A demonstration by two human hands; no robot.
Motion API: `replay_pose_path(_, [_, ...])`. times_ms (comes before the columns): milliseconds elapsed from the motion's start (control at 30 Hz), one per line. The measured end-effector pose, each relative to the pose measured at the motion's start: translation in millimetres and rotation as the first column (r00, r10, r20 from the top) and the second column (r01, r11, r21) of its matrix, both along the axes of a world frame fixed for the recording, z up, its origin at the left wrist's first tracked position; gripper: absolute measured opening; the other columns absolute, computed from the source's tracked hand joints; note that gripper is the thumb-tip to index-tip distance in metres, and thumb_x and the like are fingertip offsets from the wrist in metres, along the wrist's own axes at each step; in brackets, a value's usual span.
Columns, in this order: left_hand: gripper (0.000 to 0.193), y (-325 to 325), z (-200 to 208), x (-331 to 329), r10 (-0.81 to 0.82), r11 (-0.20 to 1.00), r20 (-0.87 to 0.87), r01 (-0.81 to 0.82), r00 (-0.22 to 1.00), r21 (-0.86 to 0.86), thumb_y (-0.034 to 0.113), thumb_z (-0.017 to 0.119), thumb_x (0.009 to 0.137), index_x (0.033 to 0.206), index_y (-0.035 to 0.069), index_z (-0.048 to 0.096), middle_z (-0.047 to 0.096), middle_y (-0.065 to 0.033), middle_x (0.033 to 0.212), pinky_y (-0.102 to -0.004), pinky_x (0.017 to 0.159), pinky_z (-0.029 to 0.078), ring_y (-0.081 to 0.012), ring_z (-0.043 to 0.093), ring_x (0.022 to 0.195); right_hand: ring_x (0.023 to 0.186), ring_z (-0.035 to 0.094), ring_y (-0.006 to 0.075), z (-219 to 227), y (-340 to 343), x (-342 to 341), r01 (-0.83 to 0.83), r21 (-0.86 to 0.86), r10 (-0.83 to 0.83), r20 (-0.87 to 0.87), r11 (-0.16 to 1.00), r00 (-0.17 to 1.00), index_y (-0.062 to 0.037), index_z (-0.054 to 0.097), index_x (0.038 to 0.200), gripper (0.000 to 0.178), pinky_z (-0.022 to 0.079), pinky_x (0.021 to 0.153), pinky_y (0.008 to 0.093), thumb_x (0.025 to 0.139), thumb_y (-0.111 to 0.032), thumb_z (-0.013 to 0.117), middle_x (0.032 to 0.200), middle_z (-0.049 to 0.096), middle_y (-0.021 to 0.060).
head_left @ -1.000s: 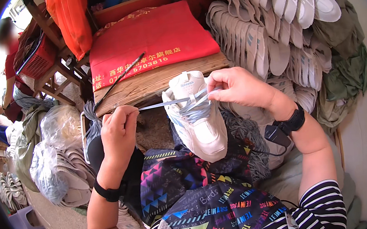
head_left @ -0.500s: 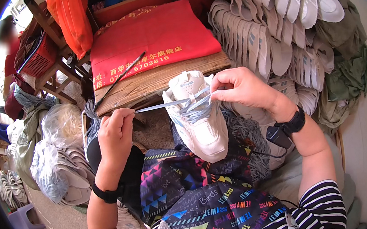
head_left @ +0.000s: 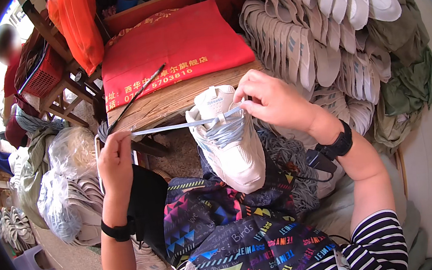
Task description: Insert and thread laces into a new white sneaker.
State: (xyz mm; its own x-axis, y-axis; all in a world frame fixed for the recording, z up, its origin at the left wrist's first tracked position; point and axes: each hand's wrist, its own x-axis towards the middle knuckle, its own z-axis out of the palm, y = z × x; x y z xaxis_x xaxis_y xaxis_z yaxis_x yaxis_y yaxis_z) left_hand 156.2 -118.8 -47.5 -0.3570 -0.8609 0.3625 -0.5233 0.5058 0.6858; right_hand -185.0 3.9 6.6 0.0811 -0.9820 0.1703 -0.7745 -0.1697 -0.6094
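Note:
A white sneaker [head_left: 237,167] rests over my lap, its toe toward me and its tongue leaning on the edge of the wooden table. A light blue shoelace [head_left: 172,127] is laced across its front and runs out taut to the left. My left hand [head_left: 115,160] pinches the far end of that lace, well left of the shoe. At the shoe's upper right, my right hand [head_left: 270,99] pinches the lace close to the eyelets. The lace passes in front of the tongue between both hands.
A red cloth [head_left: 174,49] covers the wooden table [head_left: 170,108], with a thin black rod [head_left: 137,98] on it. Stacked shoe uppers [head_left: 290,41] pile up at the right. Bagged uppers [head_left: 67,189] lie at left, near a grey stool [head_left: 32,262]. Loose laces [head_left: 296,163] hang beside the shoe.
My left hand has moved left and slightly down, drawing out a longer stretch of lace. My right hand has shifted slightly left and up, still pinching the lace by the shoe.

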Motion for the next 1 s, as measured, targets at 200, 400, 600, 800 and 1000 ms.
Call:
replay_pose_path(200, [0.021,21.6,0.6,-41.1,-0.010,0.990,0.055,0.018,0.998,-0.140,0.004,0.070,0.083,0.103,0.005,0.066,0.060,-0.0102,0.099,-0.0322,0.070,0.051,-0.0245,0.063,0.083,0.084,0.063,0.0339,-4.8,-3.8,14.2,-0.043,0.001,0.042,-0.176,0.999,0.983,-0.0049,0.056,0.093,0.013,0.051,0.073,0.0440,0.086,-0.014,0.063,0.090,0.056,0.0132])
replay_pose_path(400, [0.018,43.4,10.4,-101.7,-0.347,0.914,-0.061,0.324,0.936,-0.244,0.003,0.076,0.073,0.088,0.002,0.066,0.055,-0.0112,0.094,-0.0376,0.073,0.049,-0.0286,0.058,0.086,0.082,0.063,0.0322,-4.7,-10.4,18.8,0.044,0.023,-0.043,-0.036,0.999,0.998,-0.0031,0.055,0.091,0.014,0.049,0.070,0.0409,0.085,-0.012,0.065,0.085,0.060,0.0143])
replay_pose_path(600, [0.011,43.3,3.7,-124.7,-0.360,0.923,-0.007,0.356,0.933,-0.144,0.003,0.074,0.074,0.083,0.001,0.066,0.053,-0.0082,0.092,-0.0343,0.070,0.047,-0.0220,0.055,0.081,0.084,0.064,0.0334,-2.3,0.3,13.1,0.042,0.057,-0.039,-0.052,0.998,0.998,-0.0036,0.056,0.096,0.016,0.051,0.072,0.0424,0.085,-0.012,0.064,0.090,0.061,0.0148])
replay_pose_path(800, [0.008,42.2,6.5,-122.4,-0.414,0.864,-0.158,0.441,0.897,0.244,0.008,0.067,0.077,0.076,0.000,0.064,0.053,-0.0074,0.090,-0.0315,0.072,0.045,-0.0194,0.053,0.084,0.080,0.061,0.0329,-12.5,3.4,12.4,-0.062,-0.115,0.052,-0.085,0.991,0.995,-0.0043,0.059,0.093,0.014,0.050,0.071,0.0414,0.085,-0.013,0.065,0.089,0.058,0.0135])
replay_pose_path(1000, [0.016,47.8,-1.6,-136.2,-0.263,0.963,0.065,0.266,0.963,-0.051,0.010,0.069,0.078,0.071,0.000,0.058,0.053,-0.0082,0.089,-0.0318,0.068,0.046,-0.0180,0.055,0.082,0.068,0.056,0.0162,-22.1,-1.0,12.1,0.009,0.065,-0.022,0.192,0.998,0.981,-0.0049,0.061,0.079,0.015,0.044,0.063,0.0308,0.088,-0.016,0.067,0.072,0.056,0.0016])
